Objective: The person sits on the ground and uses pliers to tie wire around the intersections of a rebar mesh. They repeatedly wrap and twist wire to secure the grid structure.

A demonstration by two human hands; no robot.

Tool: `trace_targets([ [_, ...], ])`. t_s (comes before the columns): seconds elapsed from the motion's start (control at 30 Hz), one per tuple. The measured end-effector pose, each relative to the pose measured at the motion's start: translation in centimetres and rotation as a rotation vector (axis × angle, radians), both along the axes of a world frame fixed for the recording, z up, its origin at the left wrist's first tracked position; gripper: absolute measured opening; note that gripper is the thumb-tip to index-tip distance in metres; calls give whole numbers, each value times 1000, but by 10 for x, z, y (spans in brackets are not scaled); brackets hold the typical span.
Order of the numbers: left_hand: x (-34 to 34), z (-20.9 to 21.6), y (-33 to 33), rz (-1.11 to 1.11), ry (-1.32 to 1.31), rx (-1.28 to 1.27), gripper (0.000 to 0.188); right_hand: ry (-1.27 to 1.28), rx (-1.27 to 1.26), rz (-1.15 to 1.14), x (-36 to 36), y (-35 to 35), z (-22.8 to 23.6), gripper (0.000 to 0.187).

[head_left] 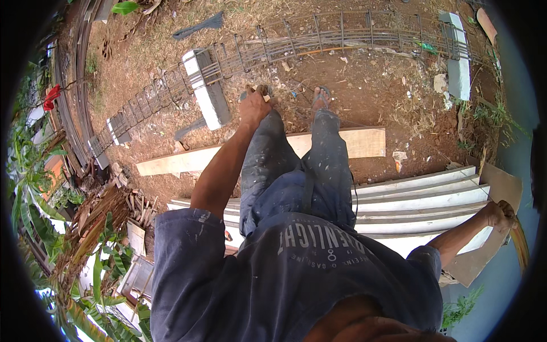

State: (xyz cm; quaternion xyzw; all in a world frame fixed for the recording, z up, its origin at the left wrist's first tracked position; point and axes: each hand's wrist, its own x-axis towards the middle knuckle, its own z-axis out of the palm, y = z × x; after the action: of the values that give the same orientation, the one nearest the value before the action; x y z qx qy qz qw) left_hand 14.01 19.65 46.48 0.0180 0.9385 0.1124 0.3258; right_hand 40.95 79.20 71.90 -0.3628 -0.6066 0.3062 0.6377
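My left hand [254, 107] lies on my left knee, fingers curled over it; small tan bits show just past the fingertips, and I cannot tell whether it holds them. My right hand [499, 215] is stretched far to the right, closed around a yellowish curved strip [519, 244] at the edge of a brown board [494, 188]. My legs in paint-flecked dark trousers [327, 154] reach forward, one sandalled foot [320, 98] on the red soil. I am on a stack of white boards [421, 196].
A long steel rebar cage [319, 39] runs across the ground ahead, resting on white concrete blocks [206, 91] [457, 54]. A pale wooden plank [364, 142] lies under my legs. Bundled bars [74, 108], plants and scrap wood [122, 205] are at the left.
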Motion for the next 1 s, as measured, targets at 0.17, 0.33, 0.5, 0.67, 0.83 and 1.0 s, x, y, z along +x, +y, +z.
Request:
trace_targets([
  [0.17, 11, -120, 20, 414, -9, 60, 53, -537, -129, 582, 20, 39, -32, 43],
  [0.33, 2, -163, 51, 259, -98, 209, 39, -938, -101, 723, -71, -112, -184, 30],
  [0.5, -17, -272, 51, 9, 87, 234, 42, -776, -855, 995, -119, -229, -385, 24],
  [0.67, -57, -366, 52, -264, 262, 253, 41, -584, -1197, 1025, -140, -280, -573, 28],
  [0.83, -76, -448, 60, -393, 423, 289, 52, -717, -1204, 1021, -186, -325, -690, 31],
  [1.0, -81, -467, 68, -341, 420, 362, 52, -728, -996, 1182, -217, -346, -776, 33],
])
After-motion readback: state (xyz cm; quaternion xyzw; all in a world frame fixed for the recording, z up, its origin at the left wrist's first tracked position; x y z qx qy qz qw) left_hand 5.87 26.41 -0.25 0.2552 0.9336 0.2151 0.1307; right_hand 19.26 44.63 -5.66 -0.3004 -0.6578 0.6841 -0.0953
